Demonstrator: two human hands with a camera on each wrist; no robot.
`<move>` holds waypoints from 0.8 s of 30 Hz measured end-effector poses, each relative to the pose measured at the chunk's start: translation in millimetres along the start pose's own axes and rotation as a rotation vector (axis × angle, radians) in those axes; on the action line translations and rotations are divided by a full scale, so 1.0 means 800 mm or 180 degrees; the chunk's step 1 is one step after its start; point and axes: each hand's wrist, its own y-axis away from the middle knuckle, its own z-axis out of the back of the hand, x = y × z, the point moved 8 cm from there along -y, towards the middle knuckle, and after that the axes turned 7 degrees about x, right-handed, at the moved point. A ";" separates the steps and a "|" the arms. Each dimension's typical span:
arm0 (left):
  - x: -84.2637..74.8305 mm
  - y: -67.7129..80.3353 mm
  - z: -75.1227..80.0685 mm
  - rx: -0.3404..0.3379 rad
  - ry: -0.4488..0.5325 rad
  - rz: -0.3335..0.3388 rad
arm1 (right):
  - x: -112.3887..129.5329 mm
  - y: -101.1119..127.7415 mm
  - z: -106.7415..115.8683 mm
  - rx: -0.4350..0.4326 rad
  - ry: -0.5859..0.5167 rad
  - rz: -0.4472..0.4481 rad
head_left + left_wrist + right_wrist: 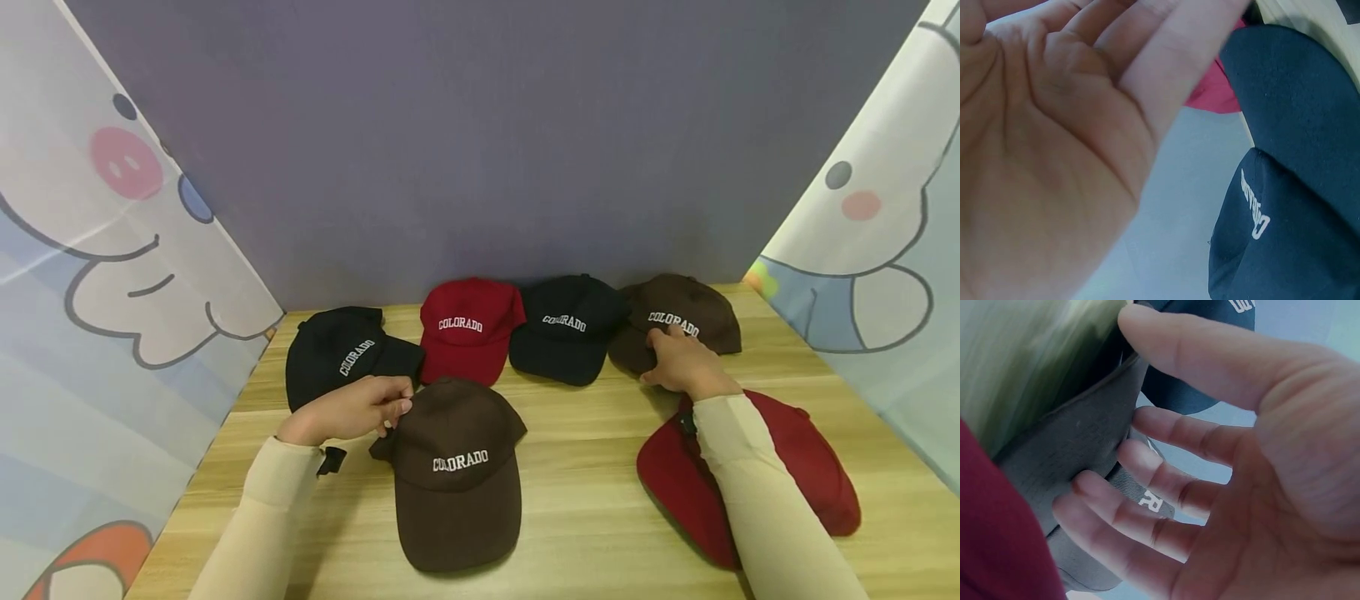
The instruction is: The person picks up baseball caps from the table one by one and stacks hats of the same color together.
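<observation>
At front centre a brown cap [457,442] lettered COLORADO lies with its brim toward me. My left hand [356,408] is at the upper left of its crown, fingers bent downward and fingertips overlapping it; I cannot tell whether they pinch the cloth. In the left wrist view the left palm [1054,150] faces the camera, with fingertips out of frame. My right hand [682,362] reaches to a second brown cap [712,312] at the back right. Its fingers [1147,462] are spread and touch the brim [1079,419], the thumb apart at the brim's edge.
A black cap [322,358] lies at the left. A red cap [468,308] and another black cap [573,325] stand along the grey back panel [480,142]. Under my right forearm is a red cap [802,450]. Cartoon-printed side panels [105,275] flank the wooden table [577,517].
</observation>
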 end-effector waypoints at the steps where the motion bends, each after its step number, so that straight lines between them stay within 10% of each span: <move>1: 0.000 -0.001 -0.001 -0.0001 0.0045 0.0001 | 0.000 0.000 -0.001 -0.0008 -0.0002 0.0006; 24: -0.009 -0.024 -0.005 -0.0422 -0.0242 -0.0217 | -0.001 -0.004 -0.009 -0.0172 -0.0041 -0.0096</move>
